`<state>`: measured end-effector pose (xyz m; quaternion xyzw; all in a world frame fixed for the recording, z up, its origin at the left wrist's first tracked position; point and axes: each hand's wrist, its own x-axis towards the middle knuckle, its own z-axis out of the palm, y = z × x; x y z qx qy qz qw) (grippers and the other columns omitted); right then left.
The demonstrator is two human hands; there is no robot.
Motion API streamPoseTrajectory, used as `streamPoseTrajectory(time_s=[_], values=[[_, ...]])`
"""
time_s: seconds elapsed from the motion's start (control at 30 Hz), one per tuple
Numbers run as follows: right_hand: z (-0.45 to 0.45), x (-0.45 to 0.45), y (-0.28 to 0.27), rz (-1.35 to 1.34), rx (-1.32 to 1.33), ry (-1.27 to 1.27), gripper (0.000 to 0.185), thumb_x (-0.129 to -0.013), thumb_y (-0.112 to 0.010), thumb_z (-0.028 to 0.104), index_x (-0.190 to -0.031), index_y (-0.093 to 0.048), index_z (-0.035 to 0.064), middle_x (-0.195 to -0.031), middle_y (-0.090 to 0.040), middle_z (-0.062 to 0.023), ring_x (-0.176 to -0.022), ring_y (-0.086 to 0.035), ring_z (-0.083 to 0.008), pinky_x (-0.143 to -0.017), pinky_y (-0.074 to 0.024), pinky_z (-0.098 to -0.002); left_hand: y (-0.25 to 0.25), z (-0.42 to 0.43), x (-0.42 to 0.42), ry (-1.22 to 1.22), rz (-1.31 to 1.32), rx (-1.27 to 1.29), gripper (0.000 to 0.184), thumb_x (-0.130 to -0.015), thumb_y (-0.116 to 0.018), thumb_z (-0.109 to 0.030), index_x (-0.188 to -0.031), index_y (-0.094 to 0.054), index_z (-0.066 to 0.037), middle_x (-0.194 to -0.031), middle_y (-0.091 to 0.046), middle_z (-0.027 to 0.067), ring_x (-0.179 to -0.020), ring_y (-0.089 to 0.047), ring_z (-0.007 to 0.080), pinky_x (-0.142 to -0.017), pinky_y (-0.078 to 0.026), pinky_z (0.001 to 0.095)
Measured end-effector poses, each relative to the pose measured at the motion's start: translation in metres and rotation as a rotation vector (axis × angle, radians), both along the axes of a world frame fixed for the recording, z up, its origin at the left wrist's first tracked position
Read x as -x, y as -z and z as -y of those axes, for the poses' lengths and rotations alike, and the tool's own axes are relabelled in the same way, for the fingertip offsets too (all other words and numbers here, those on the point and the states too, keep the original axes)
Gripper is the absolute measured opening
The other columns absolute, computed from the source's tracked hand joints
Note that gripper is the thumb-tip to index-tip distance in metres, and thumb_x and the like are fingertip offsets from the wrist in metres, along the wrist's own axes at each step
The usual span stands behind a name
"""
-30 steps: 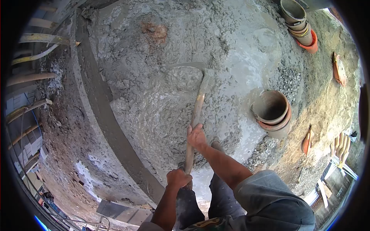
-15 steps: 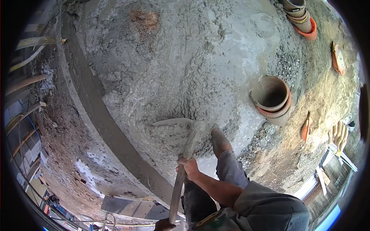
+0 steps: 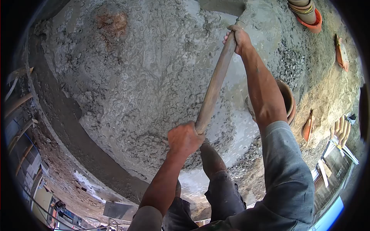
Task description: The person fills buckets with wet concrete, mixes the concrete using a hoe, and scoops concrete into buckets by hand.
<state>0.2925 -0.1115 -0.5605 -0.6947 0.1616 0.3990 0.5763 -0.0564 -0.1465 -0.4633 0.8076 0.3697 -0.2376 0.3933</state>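
A long wooden-handled hoe [image 3: 217,82] slants away from me over grey wet concrete [image 3: 146,77]. My left hand [image 3: 185,138] is closed round the near end of its handle. Farther up, close to the blade, my right hand [image 3: 239,38] grips the same handle with the arm stretched out. At the top edge of the view the hoe's broad blade [image 3: 223,5] is partly cut off and smeared with concrete. Under my right forearm stands a stack of buckets [image 3: 287,98], partly hidden by the arm.
A dark wet channel [image 3: 77,131] curves along the left of the concrete. More stacked buckets [image 3: 308,17] lie at the top right. Two orange-handled or orange-bladed tools [image 3: 307,127] rest on the sandy ground. Gravel [image 3: 291,63] borders the mix. My boot [image 3: 212,159] stands in it.
The hoe has swung forward and up, its blade moving from the middle of the mix to the top edge. Both hands have moved up with the handle, my right hand reaching far forward.
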Motion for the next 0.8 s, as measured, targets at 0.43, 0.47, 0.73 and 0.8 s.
streamPoseTrajectory(time_s=[0.43,0.47,0.73,0.8], values=[[0.116,0.305,0.002,-0.396,0.341,0.138,0.018,-0.078,-0.058,0.009,-0.087,-0.056,-0.0061,-0.067,-0.055,-0.0135,-0.047,-0.054,-0.0245,-0.040,-0.0474,-0.0372,-0.145,0.057,0.235,0.221,-0.492,0.458,0.051,-0.063,-0.067,-0.045,-0.093,-0.066,-0.004,-0.081,-0.066,0.0194,-0.080,-0.065,0.0349,-0.075,-0.051,0.0425],[0.118,0.329,-0.008,-0.382,0.397,0.069,0.018,-0.077,-0.058,0.009,-0.086,-0.057,-0.0064,-0.068,-0.056,-0.0138,-0.049,-0.056,-0.0245,-0.039,-0.0470,-0.0371,-0.157,0.058,0.253,0.216,-0.513,0.489,0.052,-0.063,-0.067,-0.046,-0.095,-0.066,-0.004,-0.082,-0.066,0.0189,-0.080,-0.065,0.0344,-0.075,-0.051,0.0423],[0.165,0.526,-0.121,-0.437,0.392,0.042,0.017,-0.073,-0.064,0.007,-0.083,-0.056,-0.0041,-0.068,-0.055,-0.0127,-0.049,-0.057,-0.0235,-0.043,-0.0492,-0.0372,-0.240,0.086,0.462,0.156,-0.711,0.608,0.055,-0.060,-0.067,-0.050,-0.103,-0.067,-0.015,-0.088,-0.068,0.0129,-0.086,-0.065,0.0297,-0.078,-0.050,0.0397],[0.178,0.578,-0.136,-0.434,0.345,0.037,0.019,-0.071,-0.065,0.005,-0.085,-0.055,-0.0023,-0.070,-0.055,-0.0116,-0.051,-0.057,-0.0232,-0.046,-0.0509,-0.0377,-0.254,0.088,0.511,0.195,-0.818,0.594,0.055,-0.059,-0.068,-0.051,-0.106,-0.065,-0.022,-0.096,-0.068,0.0097,-0.092,-0.064,0.0281,-0.082,-0.049,0.0394]])
